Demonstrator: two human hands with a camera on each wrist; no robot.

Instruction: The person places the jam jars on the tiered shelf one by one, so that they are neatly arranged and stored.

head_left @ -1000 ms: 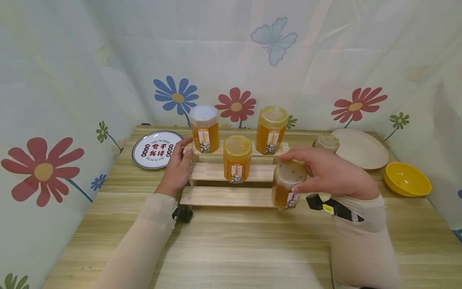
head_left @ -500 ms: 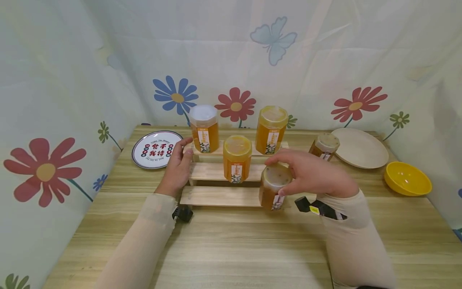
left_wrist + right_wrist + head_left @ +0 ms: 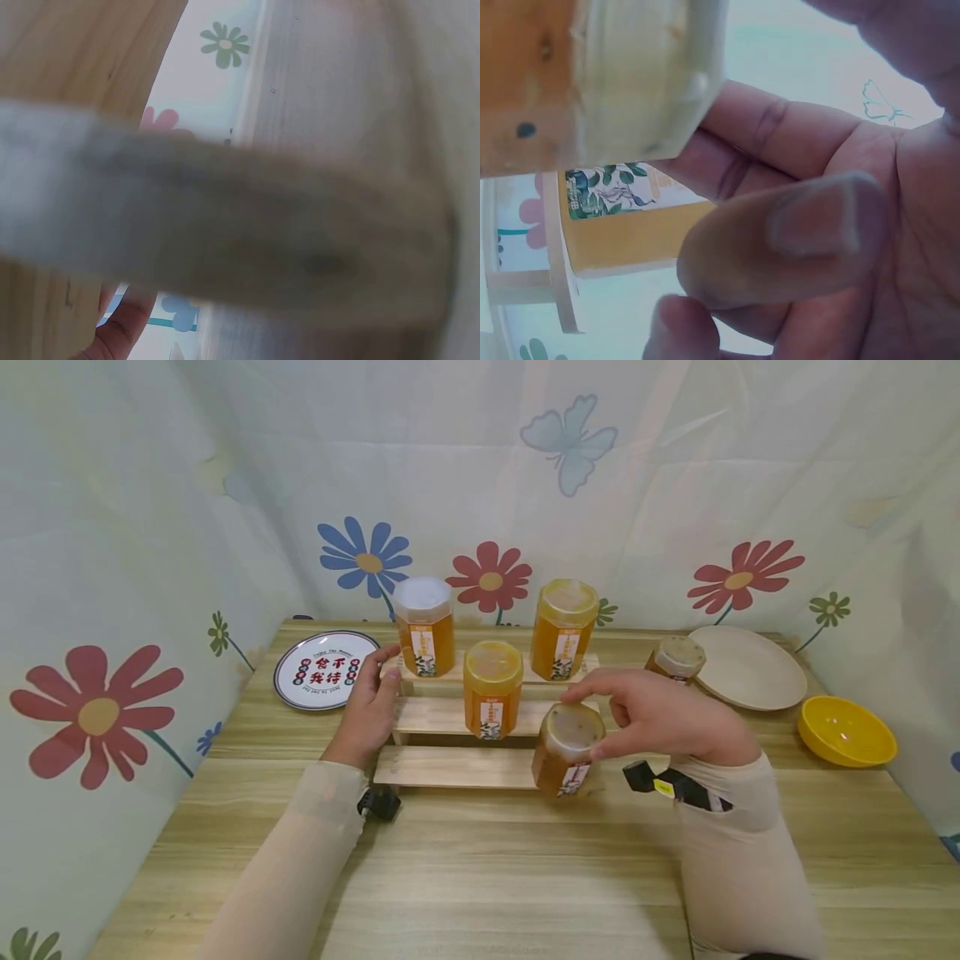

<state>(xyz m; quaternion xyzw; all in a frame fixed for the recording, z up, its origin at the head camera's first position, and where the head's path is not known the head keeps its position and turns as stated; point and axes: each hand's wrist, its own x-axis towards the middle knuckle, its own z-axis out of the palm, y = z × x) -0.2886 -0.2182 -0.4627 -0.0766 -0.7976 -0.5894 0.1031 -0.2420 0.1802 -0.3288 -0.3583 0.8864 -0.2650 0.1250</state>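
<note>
My left hand (image 3: pixel 367 706) grips the left end of the three-step wooden rack (image 3: pixel 450 768); in the left wrist view its fingertips (image 3: pixel 124 326) show past a blurred wooden slat. At the right end of the lowest step, my right hand (image 3: pixel 667 718) holds a brownish honey jar (image 3: pixel 558 768) by its translucent lid, index finger at the far rim and thumb at the near side. The jar leans slightly. An amber honey jar (image 3: pixel 492 693) stands on the middle step. The top step bears a white-lidded honey jar (image 3: pixel 425 631) and a yellow-lidded honey jar (image 3: pixel 564 631).
Behind my right hand stands another brownish jar (image 3: pixel 677 658), beside a beige plate (image 3: pixel 750 668). A yellow bowl (image 3: pixel 847 731) sits at the far right of the wooden table (image 3: pixel 480 877). Left of the rack lies a white plate with red lettering (image 3: pixel 327 670). A flowered curtain (image 3: pixel 480 468) hangs behind.
The brownish jar has moved left with my right hand onto the lowest step's right end. Since half a second ago that hand has shifted slightly right against the lid. My left hand stays put.
</note>
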